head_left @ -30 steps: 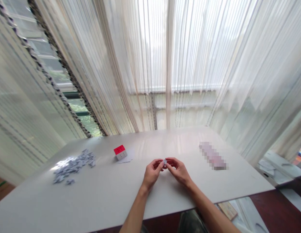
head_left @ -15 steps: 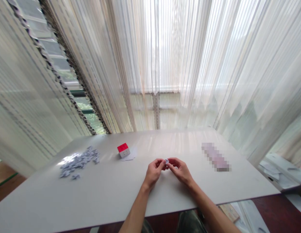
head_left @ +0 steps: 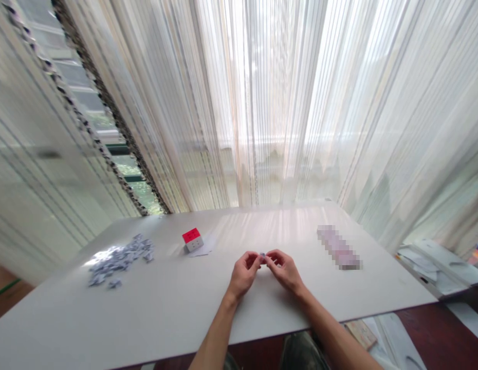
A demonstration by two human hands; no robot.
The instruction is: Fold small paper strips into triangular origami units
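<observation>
Pale scrap [head_left: 262,255] remains pinched between the left hand [head_left: 243,272] and right hand [head_left: 286,270], both closed on it just above the bench [head_left: 165,308] near its middle, unchanged from a second ago, so the fiddling seems unfinished; a pile [head_left: 119,258] lies far left.

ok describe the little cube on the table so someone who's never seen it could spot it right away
Start at the white table by the curtains. Between the grey pile on its left and the left hand and right hand pinching a small piece at the middle, the cube sits on a paper slip. It alone has a bright red top and white sides.
</observation>
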